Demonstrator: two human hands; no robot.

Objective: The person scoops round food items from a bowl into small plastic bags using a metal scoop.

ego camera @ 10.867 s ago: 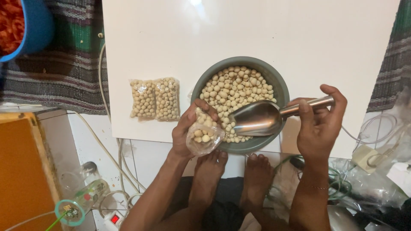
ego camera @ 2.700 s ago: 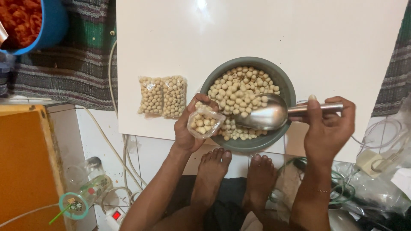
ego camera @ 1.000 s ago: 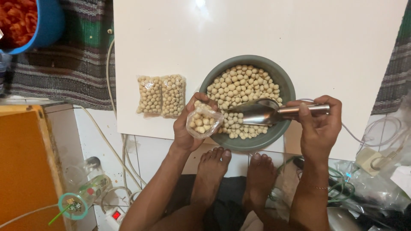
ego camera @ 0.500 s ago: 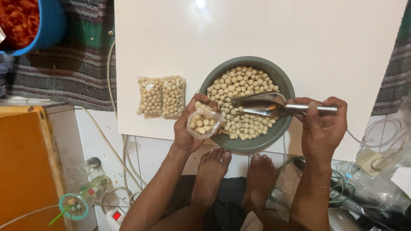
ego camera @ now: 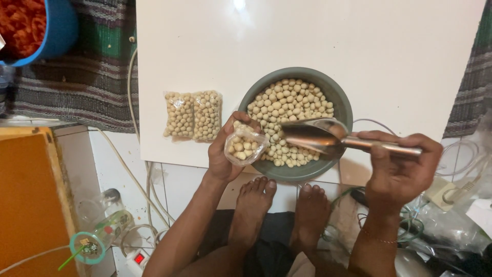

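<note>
Hands: the left hand (ego camera: 224, 149) is closed around a small clear bag (ego camera: 245, 147), fingers curled under it and thumb over the mouth side, holding its opening toward the bowl; the right hand (ego camera: 402, 172) is wrapped in a fist on the handle of a metal scoop (ego camera: 313, 135), palm down
Table: a white table (ego camera: 307, 46) carries the bowl and the filled packs; the bowl sits at its near edge, partly over the lip
Bowl: a grey-green round bowl (ego camera: 342, 102), the landmark here, filled with pale round nuts (ego camera: 289, 100)
Filled packs: two clear packs of the same nuts (ego camera: 193, 115) lie side by side, flat, just left of the bowl and apart from it
Scoop: held level over the bowl's near right part, its mouth pointing left toward the bag; whether it carries nuts I cannot tell
Bag: at the bowl's near left rim, part filled with nuts, tilted toward the scoop but not touching it
Step in hand: by my judgement, filling the bag from the bowl, with the scoop between dip and pour
Next move calls for: bringing the scoop's lip to the bag's mouth and tipping slowly, the left hand keeping the mouth wide and over the bowl so strays fall back
Arm pose: both forearms reach forward from below, the left one angled inward, the right wrist bent left
</note>
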